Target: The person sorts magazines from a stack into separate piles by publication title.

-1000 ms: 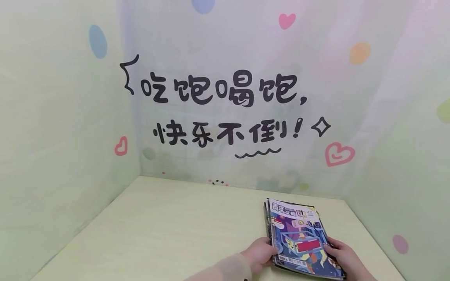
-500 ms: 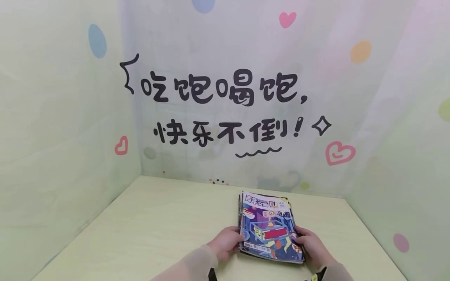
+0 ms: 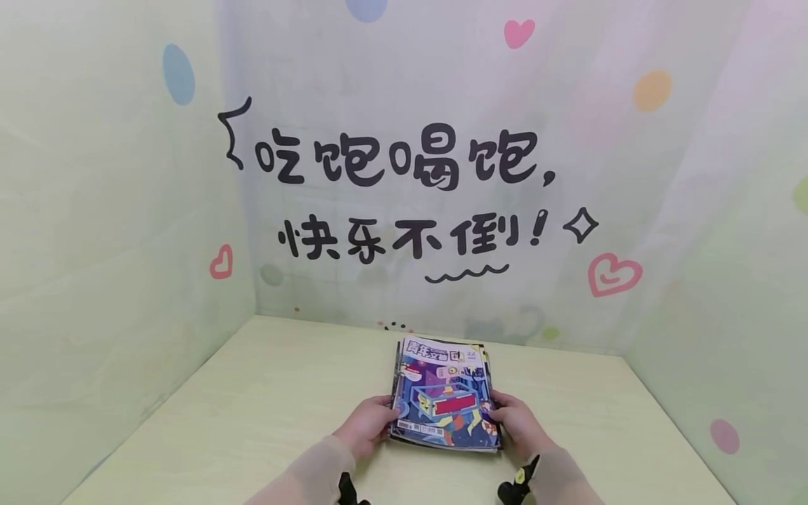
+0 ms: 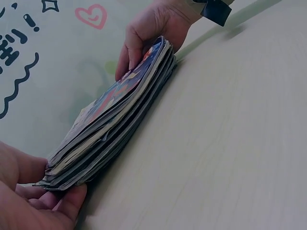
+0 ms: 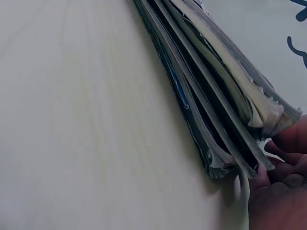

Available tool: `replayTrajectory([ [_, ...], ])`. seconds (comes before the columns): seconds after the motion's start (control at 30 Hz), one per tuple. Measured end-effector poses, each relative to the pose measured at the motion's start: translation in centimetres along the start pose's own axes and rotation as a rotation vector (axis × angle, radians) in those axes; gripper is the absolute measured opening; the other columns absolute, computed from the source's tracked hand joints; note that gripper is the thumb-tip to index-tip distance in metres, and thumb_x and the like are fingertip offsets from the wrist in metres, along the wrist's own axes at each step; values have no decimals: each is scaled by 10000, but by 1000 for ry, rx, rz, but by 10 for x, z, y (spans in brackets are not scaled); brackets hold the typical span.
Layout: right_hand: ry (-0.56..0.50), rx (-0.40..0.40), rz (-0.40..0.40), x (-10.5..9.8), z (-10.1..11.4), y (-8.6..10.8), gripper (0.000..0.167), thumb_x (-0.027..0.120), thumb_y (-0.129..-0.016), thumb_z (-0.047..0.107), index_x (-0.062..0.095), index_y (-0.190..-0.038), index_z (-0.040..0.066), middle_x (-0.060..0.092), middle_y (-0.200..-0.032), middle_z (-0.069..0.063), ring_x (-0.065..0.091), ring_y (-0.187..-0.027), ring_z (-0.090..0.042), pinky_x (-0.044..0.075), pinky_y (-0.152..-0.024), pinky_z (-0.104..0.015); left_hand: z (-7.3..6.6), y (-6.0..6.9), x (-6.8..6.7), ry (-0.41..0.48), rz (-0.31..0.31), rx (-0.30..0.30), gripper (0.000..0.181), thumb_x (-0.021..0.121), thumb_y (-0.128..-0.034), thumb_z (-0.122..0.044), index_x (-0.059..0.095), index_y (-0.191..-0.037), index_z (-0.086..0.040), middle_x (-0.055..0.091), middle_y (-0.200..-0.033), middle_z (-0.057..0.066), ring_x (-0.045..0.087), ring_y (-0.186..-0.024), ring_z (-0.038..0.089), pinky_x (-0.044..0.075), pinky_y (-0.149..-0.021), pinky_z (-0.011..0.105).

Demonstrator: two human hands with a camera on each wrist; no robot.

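A stack of several magazines (image 3: 445, 396) with a colourful purple-blue cover on top is held between my two hands near the middle of the table. My left hand (image 3: 369, 424) grips its left edge, thumb on top and fingers curled beneath, as the left wrist view shows of the magazines (image 4: 112, 120). On the opposite edge, my right hand (image 3: 520, 424) grips with its thumb over the cover; its fingers (image 5: 283, 167) show at the corner of the stack in the right wrist view. The layered page edges are slightly uneven.
The pale yellow table (image 3: 252, 407) extends around the stack. Behind it stands a printed fabric wall (image 3: 404, 294) with black lettering and hearts, and side walls (image 3: 726, 315) close off left and right. Dark straps (image 3: 520, 484) sit at the wrists.
Both hands have carried the magazine stack leftward, from the table's right side to near its middle. Its tilt has straightened a little, and the grip on both edges stays.
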State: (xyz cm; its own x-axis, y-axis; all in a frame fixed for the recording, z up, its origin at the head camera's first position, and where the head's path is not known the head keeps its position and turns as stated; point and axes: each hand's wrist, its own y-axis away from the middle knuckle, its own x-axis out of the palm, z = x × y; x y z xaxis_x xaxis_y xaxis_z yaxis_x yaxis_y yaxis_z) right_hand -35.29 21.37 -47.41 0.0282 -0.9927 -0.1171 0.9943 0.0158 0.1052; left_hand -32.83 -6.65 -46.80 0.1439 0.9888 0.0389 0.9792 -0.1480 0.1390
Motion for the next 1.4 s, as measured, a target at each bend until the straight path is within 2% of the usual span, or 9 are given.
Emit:
replayTrajectory([
  [0.37, 20, 7, 65, 25, 10, -18, 563, 476, -914, -46, 292, -1441, -116, 385, -1400, -340, 549, -1105, -295, 459, -965, -445, -6, -6, -24, -15, -62, -6, 491, 487, -952, -10, 326, -1365, 202, 658, -1098, 193, 638, -859, 167, 521, -752, 303],
  [0.57, 23, 24, 69, 35, 12, -27, 556, 469, -914, -52, 298, -1439, -114, 383, -1411, -328, 497, -1186, -345, 354, -1059, -517, -9, -9, -31, -49, -92, -26, 483, 479, -961, -18, 335, -1379, 178, 642, -1141, 195, 629, -896, 176, 515, -776, 310],
  [0.77, 12, 58, 54, 40, 12, -29, 557, 462, -928, -44, 289, -1456, -88, 369, -1430, -312, 480, -1208, -355, 347, -1065, -517, -9, -10, -35, -80, -89, -29, 473, 475, -968, -28, 348, -1378, 170, 648, -1134, 187, 622, -883, 171, 505, -742, 285],
  [0.87, 31, 60, 54, 41, 12, -28, 546, 457, -944, -24, 287, -1461, -79, 348, -1445, -309, 467, -1223, -363, 339, -1069, -523, -9, -10, -35, -93, -95, -24, 468, 468, -968, -27, 349, -1371, 179, 644, -1132, 202, 627, -893, 177, 518, -777, 312],
  [0.97, 70, 57, 45, 44, 11, -25, 525, 450, -970, 24, 298, -1465, -60, 358, -1443, -297, 498, -1176, -335, 403, -1021, -495, -9, -7, -32, -131, -131, -7, 459, 466, -969, -32, 362, -1363, 180, 625, -1156, 225, 630, -944, 222, 516, -863, 380],
  [1.07, 113, 34, 40, 46, 9, -19, 523, 448, -992, 83, 290, -1473, -50, 398, -1415, -284, 543, -1093, -295, 484, -921, -439, -8, -4, -26, -180, -180, 14, 471, 464, -977, -62, 357, -1374, 168, 560, -1244, 271, 582, -1087, 332, 451, -981, 470],
  [1.13, 138, 11, 29, 48, 7, -14, 531, 458, -997, 113, 290, -1472, -52, 401, -1415, -281, 537, -1108, -303, 488, -912, -437, -5, -1, -22, -198, -208, 36, 495, 459, -986, -91, 330, -1396, 156, 482, -1330, 303, 485, -1212, 410, 373, -1045, 520],
  [1.27, 220, -30, 2, 52, 5, 1, 559, 484, -996, 175, 295, -1470, -52, 324, -1469, -293, 384, -1300, -417, 345, -1056, -547, 2, 4, -16, -232, -244, 81, 536, 445, -998, -140, 283, -1443, 112, 355, -1442, 306, 291, -1344, 466, 240, -1109, 556],
  [1.4, 293, -63, -34, 57, 3, 14, 571, 511, -976, 183, 318, -1460, -52, 265, -1495, -300, 233, -1369, -473, 206, -1109, -587, 6, 11, -10, -265, -255, 121, 542, 451, -986, -124, 285, -1456, 90, 326, -1468, 292, 248, -1365, 467, 201, -1117, 570],
])
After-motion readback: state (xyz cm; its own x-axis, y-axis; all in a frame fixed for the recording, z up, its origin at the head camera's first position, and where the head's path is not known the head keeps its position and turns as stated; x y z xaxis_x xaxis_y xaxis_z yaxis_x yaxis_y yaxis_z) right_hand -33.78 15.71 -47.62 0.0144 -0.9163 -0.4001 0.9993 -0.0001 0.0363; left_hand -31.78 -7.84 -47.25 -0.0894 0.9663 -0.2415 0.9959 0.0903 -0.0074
